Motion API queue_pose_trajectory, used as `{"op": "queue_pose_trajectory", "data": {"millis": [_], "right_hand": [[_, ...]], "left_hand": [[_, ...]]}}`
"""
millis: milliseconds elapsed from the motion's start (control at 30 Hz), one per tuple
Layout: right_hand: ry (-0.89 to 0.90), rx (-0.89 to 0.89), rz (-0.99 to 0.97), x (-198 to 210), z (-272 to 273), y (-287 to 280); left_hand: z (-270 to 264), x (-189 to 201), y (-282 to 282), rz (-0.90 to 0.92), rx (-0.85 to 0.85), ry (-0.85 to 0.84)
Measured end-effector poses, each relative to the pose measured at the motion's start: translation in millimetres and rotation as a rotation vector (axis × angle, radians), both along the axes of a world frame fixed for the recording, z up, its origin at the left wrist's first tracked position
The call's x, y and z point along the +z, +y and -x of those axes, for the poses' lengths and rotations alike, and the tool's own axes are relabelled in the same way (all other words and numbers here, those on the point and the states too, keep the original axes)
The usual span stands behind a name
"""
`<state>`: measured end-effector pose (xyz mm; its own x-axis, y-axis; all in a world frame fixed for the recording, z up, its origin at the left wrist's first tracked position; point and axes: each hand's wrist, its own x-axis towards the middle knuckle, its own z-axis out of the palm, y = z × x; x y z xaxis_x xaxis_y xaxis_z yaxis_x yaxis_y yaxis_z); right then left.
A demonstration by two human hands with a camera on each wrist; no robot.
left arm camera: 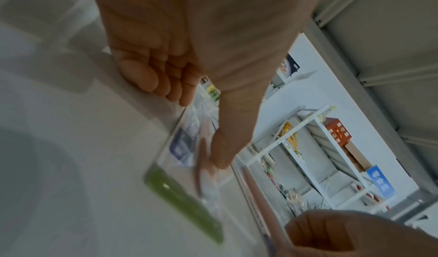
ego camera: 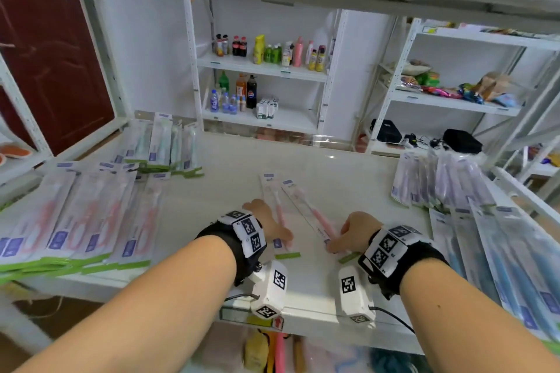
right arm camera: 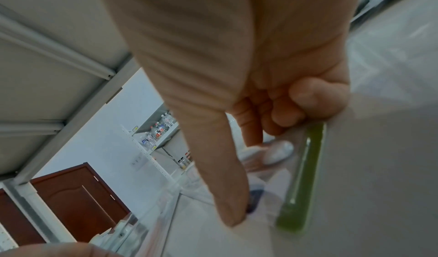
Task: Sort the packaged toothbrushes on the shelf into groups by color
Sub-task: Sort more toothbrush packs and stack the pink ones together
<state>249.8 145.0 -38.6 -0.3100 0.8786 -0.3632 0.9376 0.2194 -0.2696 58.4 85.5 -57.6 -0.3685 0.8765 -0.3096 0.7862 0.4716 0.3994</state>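
- Your left hand (ego camera: 269, 221): fingers (left arm camera: 151, 77) curled, thumb pressing one pink toothbrush pack (ego camera: 274, 206) near the shelf (ego camera: 230, 157) front edge.
- Your right hand (ego camera: 357, 232): fingers (right arm camera: 315, 96) pinching second pink pack (ego camera: 306, 209), just beside.
- Pink pile (ego camera: 75, 221): left edge.

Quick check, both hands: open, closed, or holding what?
Left hand: pinching a pink toothbrush pack.
Right hand: gripping the other pink toothbrush pack.
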Motion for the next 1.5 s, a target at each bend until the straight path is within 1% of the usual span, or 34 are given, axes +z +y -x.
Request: {"op": "queue_pose_trajectory", "data": {"millis": [167,233,300,433,600,700,767,867,933,967,1000,1067,1100,1167,1200,1267,1333,1500], "right_hand": [[0.097,0.008,-0.023,-2.8,-14.9,6.0],[0.106,0.019,-0.04,-3.0,-22.3,7.7],[0.124,0.036,-0.037,-2.7,-28.0,9.8],[0.219,0.053,0.015,-2.5,-36.7,13.0],[0.317,0.069,0.037,-8.3,-44.2,15.7],[0.499,0.011,0.123,-14.7,-47.8,18.7],[0.53,-0.003,0.128,-18.1,-50.4,21.8],[0.575,-0.046,0.152,-23.0,-52.3,25.3],[0.666,-0.112,0.195,-22.4,-50.5,23.2],[0.717,-0.146,0.202,-21.2,-48.4,20.7],[0.737,-0.16,0.182,-19.2,-44.8,16.8],[0.717,-0.121,0.103,-15.3,-33.1,9.6],[0.712,-0.091,0.08,-12.3,-24.7,4.4],[0.752,-0.04,0.113,-7.1,-3.4,-9.1],[0.806,-0.039,0.159,-6.1,9.7,-16.1],[0.94,-0.088,0.254,-4.2,38.8,-30.8],[1.005,-0.136,0.333,-2.7,68.2,-45.8],[0.971,-0.073,0.455,0.0,133.6,-83.7]], "left_hand": [[-5.2,8.1,-7.2,0.046,0.062,-0.043],[-7.3,7.9,-8.9,0.045,0.09,-0.051],[-8.9,4.1,-8.2,0.022,0.109,-0.031],[-14.8,-0.9,-9.4,-0.03,0.184,0.015],[-18.6,5.2,-17.7,-0.039,0.255,-0.084],[-15.0,1.7,-22.7,-0.103,0.276,-0.147],[-12.6,1.4,-29.2,-0.139,0.317,-0.179],[-11.9,4.9,-43.6,-0.219,0.363,-0.289],[-12.9,7.6,-55.7,-0.304,0.409,-0.379],[-13.8,7.9,-61.1,-0.356,0.44,-0.452],[-15.3,8.6,-66.5,-0.413,0.487,-0.582],[-16.6,10.4,-75.5,-0.524,0.609,-0.878],[-15.0,11.9,-80.2,-0.569,0.658,-0.95],[-6.8,16.3,-89.5,-0.619,0.726,-0.968],[-1.0,19.7,-95.5,-0.637,0.739,-0.961],[13.9,24.2,-107.5,-0.669,0.77,-0.941],[33.5,27.8,-122.0,-0.704,0.811,-0.908],[96.3,29.4,-162.4,-0.72,0.834,-0.716]]}}
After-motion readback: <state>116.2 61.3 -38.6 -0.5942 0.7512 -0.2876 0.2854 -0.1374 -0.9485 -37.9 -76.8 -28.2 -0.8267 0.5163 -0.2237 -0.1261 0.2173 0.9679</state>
